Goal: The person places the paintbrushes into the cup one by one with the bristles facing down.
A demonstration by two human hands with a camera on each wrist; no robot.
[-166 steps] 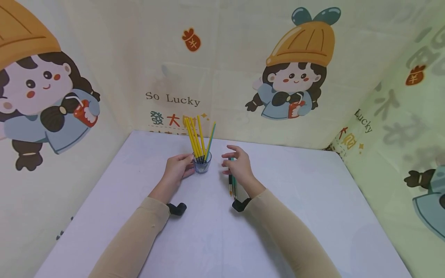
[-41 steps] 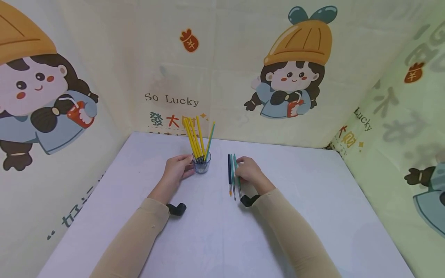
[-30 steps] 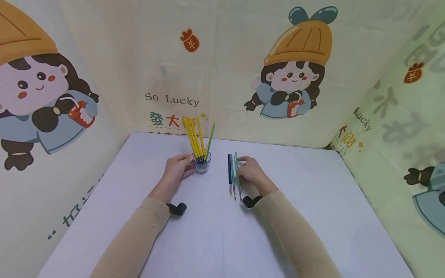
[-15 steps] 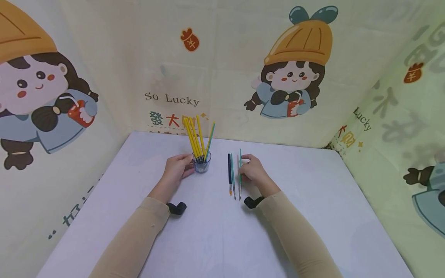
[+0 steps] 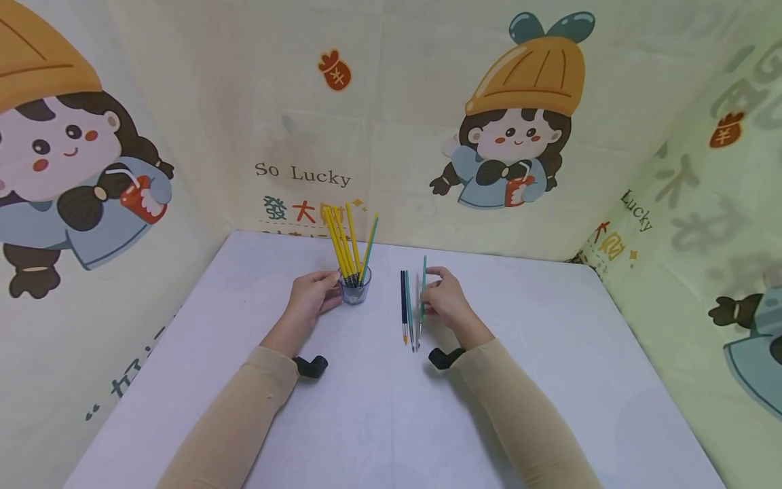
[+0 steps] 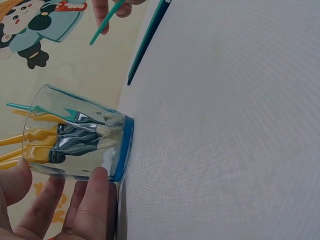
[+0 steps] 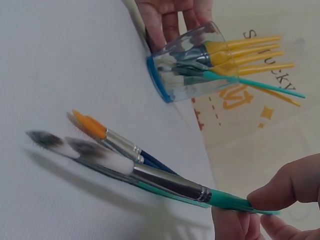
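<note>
Thumb and fingertips of my left hand [image 5: 311, 295] touch the left side of a clear cup [image 5: 354, 296]; they do not wrap round it. Several yellow-handled paintbrushes [image 5: 339, 244] and a teal one [image 5: 370, 248] stand bristles down in it. My right hand [image 5: 449, 299] pinches the handle of a teal paintbrush [image 7: 170, 181]. In the right wrist view its grey-and-white bristles hang low, just over another teal paintbrush [image 5: 410, 309] lying on the table. Dark-blue paintbrushes [image 5: 404, 302] with orange bristles lie beside that one.
A white cloth [image 5: 366, 421] covers the table. Cream fabric walls [image 5: 403, 136] with cartoon prints rise behind it and at both sides. The cup stands to the left of the lying brushes, close to the back wall.
My right hand has drawn one teal paintbrush rightward from the row and raised it; its handle end now stands higher, its bristles swung left. My left hand stays at the cup.
</note>
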